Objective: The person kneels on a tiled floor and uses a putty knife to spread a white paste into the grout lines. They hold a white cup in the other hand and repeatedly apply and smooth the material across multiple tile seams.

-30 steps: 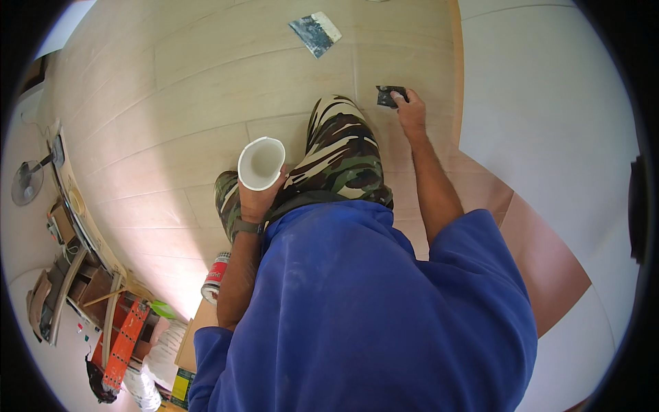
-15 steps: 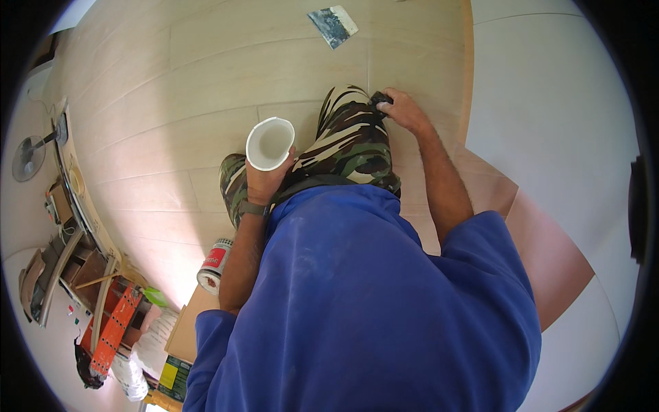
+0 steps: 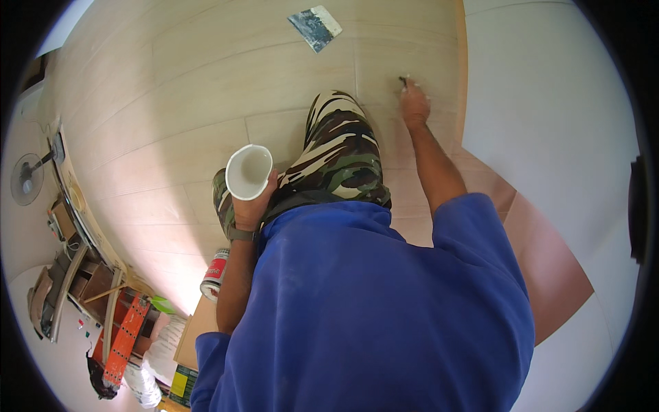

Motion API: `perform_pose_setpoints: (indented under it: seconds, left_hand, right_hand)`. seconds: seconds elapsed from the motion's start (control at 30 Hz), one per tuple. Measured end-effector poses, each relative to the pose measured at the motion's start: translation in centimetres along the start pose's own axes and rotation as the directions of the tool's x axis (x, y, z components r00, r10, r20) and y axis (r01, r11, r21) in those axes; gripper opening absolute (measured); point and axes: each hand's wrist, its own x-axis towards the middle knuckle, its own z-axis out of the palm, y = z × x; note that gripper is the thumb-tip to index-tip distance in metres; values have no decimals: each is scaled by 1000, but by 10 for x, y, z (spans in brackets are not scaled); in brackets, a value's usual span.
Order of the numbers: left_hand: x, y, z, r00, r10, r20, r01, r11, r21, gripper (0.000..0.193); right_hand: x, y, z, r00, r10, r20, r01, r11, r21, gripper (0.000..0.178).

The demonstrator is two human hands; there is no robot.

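My left hand (image 3: 251, 209) is wrapped round a white plastic cup (image 3: 248, 172), its open top facing up, over my left thigh. The cup's inside is pale, and I cannot make out contents. My right hand (image 3: 415, 106), smeared by motion, is beyond and right of my knee, over the wood-look tiles (image 3: 206, 89). A small dark thing (image 3: 403, 81) sticks out at its fingertips, its kind too blurred to tell. Ahead lies a flat square plate (image 3: 315, 29), dark grey with white smears, touched by neither hand.
A red-and-white can (image 3: 215, 275) stands by my left forearm, next to a cardboard box (image 3: 197, 331). An orange perforated metal piece (image 3: 128, 340), white sacks (image 3: 163, 349) and a fan (image 3: 29, 180) are at left. A pale grey surface (image 3: 542, 117) borders the tiles at right.
My right hand has moved away from my knee, forward and to the right, with the dark thing. My left hand still holds the cup, slightly lower in view. The whole view has shifted a little.
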Motion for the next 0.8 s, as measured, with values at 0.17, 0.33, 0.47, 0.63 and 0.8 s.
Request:
perform_pose_setpoints:
  seconds: [0.17, 0.33, 0.47, 0.63, 0.8]
  left_hand:
    - [5, 4, 2, 999, -46, 6, 46, 999, 23, 25]
    - [15, 0, 7, 996, -69, 50, 66, 996, 52, 24]
    - [22, 3, 13, 995, -77, 69, 74, 996, 51, 24]
    - [28, 1, 11, 966, -191, 176, 177, 980, 96, 42]
    - [33, -3, 11, 963, -193, 187, 172, 978, 122, 42]
  right_hand:
    - [-34, -7, 59, 998, -57, 34, 61, 991, -116, 57]
    - [-26, 0, 65, 993, -114, -3, 114, 991, -70, 55]
    - [-27, -7, 62, 996, -75, 47, 77, 996, -42, 53]
    - [-27, -16, 53, 999, -36, -19, 36, 999, 29, 50]
    - [-16, -10, 46, 994, 81, -80, -62, 976, 209, 44]
